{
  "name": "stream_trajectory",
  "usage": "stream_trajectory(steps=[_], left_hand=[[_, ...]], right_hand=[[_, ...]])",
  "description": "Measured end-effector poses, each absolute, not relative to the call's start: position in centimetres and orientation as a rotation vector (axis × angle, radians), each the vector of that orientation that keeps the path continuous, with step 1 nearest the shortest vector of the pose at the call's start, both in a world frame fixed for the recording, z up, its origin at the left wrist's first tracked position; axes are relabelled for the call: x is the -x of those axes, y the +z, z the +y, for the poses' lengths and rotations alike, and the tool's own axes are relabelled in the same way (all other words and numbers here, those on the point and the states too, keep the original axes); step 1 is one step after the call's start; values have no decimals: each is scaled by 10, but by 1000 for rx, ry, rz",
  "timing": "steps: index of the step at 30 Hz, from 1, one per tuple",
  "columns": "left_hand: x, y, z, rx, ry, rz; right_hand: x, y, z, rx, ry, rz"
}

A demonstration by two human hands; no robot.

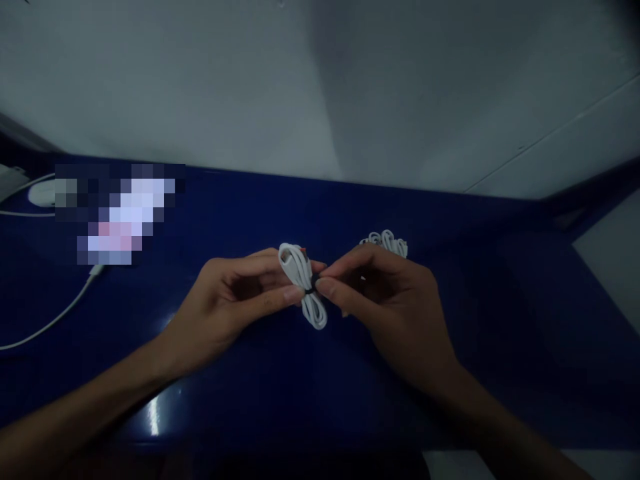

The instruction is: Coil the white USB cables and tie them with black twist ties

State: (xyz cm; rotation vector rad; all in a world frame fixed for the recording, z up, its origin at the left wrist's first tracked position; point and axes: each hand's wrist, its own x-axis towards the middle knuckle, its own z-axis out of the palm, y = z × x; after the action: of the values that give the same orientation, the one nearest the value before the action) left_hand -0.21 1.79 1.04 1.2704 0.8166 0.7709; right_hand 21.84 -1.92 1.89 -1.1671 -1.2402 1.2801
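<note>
White coiled cable (301,270) sits between the 2 hands: the left hand (215,303) clamps its middle between thumb and fingers, while the right hand (407,307) pinches the end of the black tie (309,291) around it. It should handle as light, flexible and springy, best held at the tied waist. Another white cable bundle (389,241) shows just beyond the right hand. No brand or writing is legible.
</note>
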Motion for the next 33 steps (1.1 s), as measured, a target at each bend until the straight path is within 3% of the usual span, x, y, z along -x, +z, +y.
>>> stream_trajectory(steps=[20,33], left_hand=[[0,4,17,-974,725,633],[5,-1,16,-833,742,682]], right_hand=[[-224,6,-6,1008,1683,-1122],[-218,1,-22,1123,666,-1601]])
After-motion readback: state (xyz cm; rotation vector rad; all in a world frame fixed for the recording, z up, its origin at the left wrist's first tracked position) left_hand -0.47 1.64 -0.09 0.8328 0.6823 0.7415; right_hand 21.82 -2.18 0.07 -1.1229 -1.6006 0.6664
